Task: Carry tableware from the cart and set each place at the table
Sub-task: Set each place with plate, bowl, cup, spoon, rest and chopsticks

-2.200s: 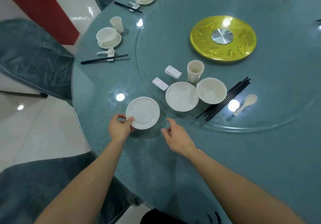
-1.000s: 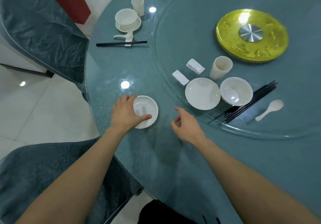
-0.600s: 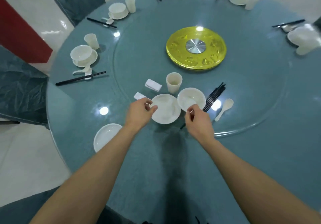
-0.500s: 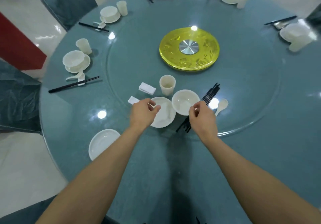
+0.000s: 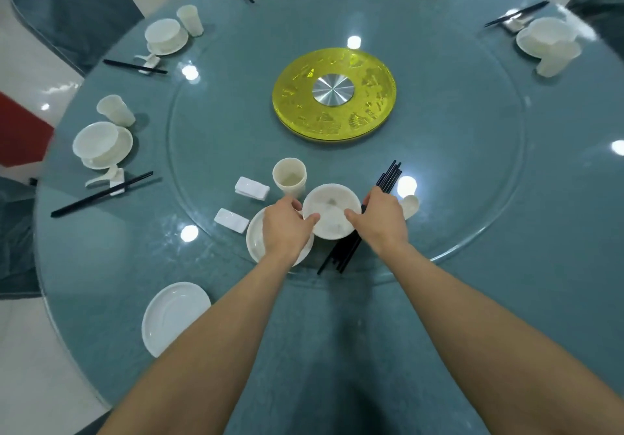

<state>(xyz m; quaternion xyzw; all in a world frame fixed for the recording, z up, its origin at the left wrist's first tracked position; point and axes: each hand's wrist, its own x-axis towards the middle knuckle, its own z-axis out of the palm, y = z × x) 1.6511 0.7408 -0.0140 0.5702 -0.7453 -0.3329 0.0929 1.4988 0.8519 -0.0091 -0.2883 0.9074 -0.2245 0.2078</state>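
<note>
Now the left hand (image 5: 287,228) and right hand (image 5: 380,220) clasp the round white ceramic bowl (image 5: 332,211) by opposite rims, fingers curled, at six o'clock on the glass turntable (image 5: 472,164). It looks like a steady two-sided lift, likely toward the bare white round plate (image 5: 175,316) at seven o'clock.

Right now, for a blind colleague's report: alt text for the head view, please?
The left hand and right hand grip a white bowl beside a plate and black chopsticks on the glass turntable; a saucer sits near the table edge.
</note>
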